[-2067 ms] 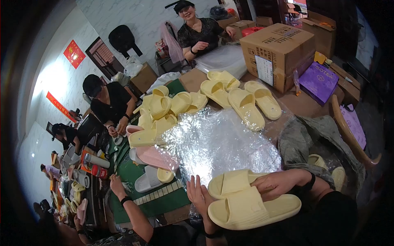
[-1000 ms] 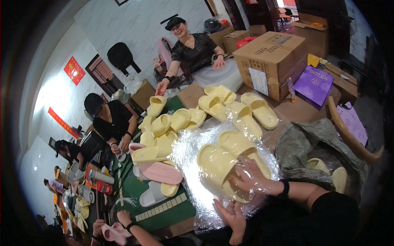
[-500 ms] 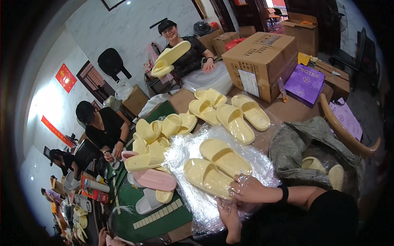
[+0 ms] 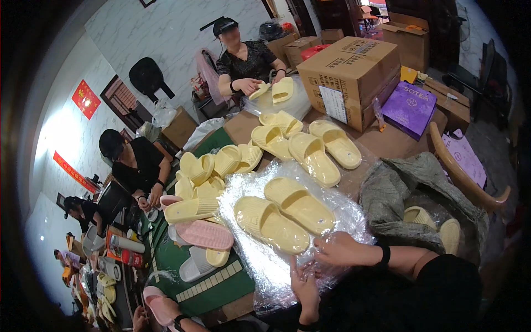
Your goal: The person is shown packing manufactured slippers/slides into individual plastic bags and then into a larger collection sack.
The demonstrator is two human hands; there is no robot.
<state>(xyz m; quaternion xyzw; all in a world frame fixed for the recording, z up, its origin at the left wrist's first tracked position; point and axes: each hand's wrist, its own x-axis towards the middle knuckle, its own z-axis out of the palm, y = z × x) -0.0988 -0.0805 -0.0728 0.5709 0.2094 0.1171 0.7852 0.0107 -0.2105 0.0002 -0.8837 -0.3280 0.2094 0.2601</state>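
Head view, inspection of the packing film: a pair of pale yellow ribbed slide slippers [image 4: 276, 221] lies side by side, soles down, heels toward the wearer, apparently inside a clear, glossy plastic bag [image 4: 271, 282] on the brown-topped table [image 4: 381, 139]. The right hand [image 4: 341, 250], fingers curled, is at the near edge of the plastic beside the heels; the left hand [image 4: 304, 285], fingers extended upward, is just beside it. Whether either one grips the film cannot be told. Loose yellow slippers [image 4: 202, 199] lie beyond to the left; a crumpled grey sack [image 4: 390, 191] lies to the right. Handling judgement: keep both heels level and clear of the near edge, separate one layer of the slippery film between fingertips, and draw it evenly, since a one-sided pull could skew the pair.
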